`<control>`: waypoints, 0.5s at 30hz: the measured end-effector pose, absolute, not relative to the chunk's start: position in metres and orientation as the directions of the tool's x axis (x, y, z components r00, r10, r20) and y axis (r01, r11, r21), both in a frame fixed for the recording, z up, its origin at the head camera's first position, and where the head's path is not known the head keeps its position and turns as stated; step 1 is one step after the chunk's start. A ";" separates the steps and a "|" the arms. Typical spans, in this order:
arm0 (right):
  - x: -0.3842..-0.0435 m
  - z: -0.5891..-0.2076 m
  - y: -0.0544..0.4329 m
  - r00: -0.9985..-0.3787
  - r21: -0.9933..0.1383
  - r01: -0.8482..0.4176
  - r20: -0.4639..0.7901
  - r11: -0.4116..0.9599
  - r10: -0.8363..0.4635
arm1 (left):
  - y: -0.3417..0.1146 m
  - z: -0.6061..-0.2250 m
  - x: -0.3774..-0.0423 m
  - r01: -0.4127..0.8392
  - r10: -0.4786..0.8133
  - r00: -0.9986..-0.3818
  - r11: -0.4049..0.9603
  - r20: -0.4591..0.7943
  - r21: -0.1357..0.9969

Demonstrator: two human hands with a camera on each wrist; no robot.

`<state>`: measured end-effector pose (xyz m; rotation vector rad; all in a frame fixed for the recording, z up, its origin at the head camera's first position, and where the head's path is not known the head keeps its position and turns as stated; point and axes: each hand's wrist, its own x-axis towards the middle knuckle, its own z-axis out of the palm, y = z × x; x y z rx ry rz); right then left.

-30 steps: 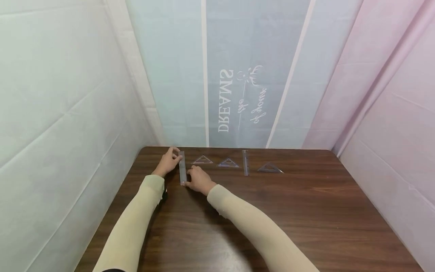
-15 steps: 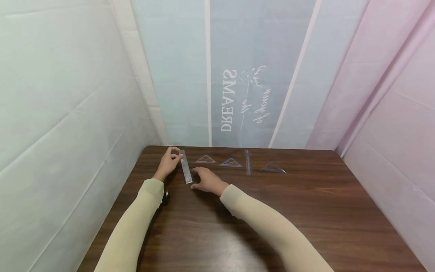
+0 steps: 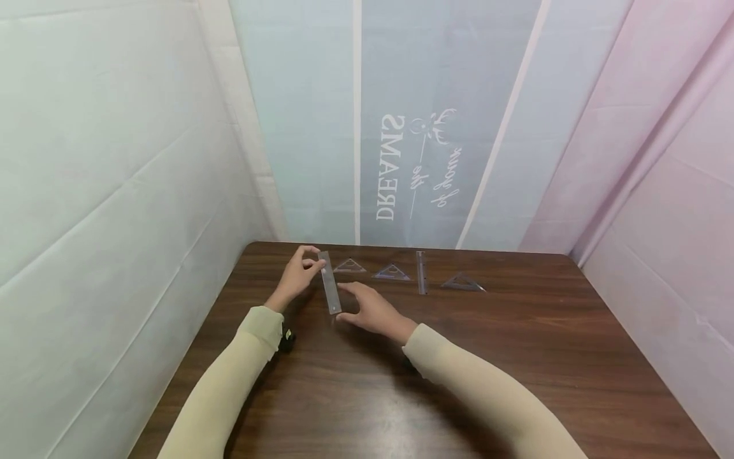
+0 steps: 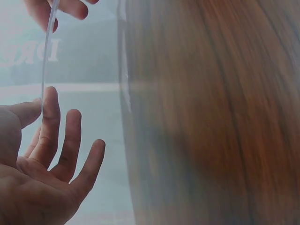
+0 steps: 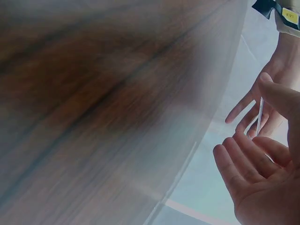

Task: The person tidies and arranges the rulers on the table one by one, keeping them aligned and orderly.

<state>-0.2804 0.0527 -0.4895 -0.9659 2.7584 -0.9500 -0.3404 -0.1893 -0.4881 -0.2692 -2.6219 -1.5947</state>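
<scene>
Steadily does it with the clear ruler [image 3: 329, 282], which I have at the left of the other tools, looking lifted off the tabletop [image 3: 573, 357], one end toward the backdrop [image 3: 309, 127] and the other toward me. My left grip [image 3: 295, 278] pinches the far end between thumb and index finger, the remaining fingers spread loosely. My right grip [image 3: 371, 309] has thumb and fingers well parted at the near end; whether they touch the ruler, I can't tell. I'd keep that left pinch snug but light, squeeze on the edges rather than the face, and move both hands together so the strip doesn't twist. Being so slim, I expect it could slip or flex if one side pulls harder.

It looks pale, greyish and see-through, with straight edges and a small spot at the near end; edge-on from the left wrist, it's a bare sliver. Any scale marks are too small to read. Rightward lie a clear triangle [image 3: 350, 269], a bluish triangle [image 3: 392, 274], a second ruler [image 3: 422, 274] and a dark-looking triangle [image 3: 463, 286].
</scene>
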 end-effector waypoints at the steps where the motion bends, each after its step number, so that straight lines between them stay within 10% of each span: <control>1: -0.279 -0.489 0.055 -0.799 -0.580 -0.547 0.147 0.604 -0.583 | -0.186 -0.487 -0.339 0.188 0.125 -0.981 0.441 0.147 0.878; 15: -0.259 -0.483 0.080 -0.783 -0.583 -0.569 0.169 0.580 -0.598 | -0.164 -0.489 -0.327 0.216 0.190 -0.969 0.363 0.155 0.906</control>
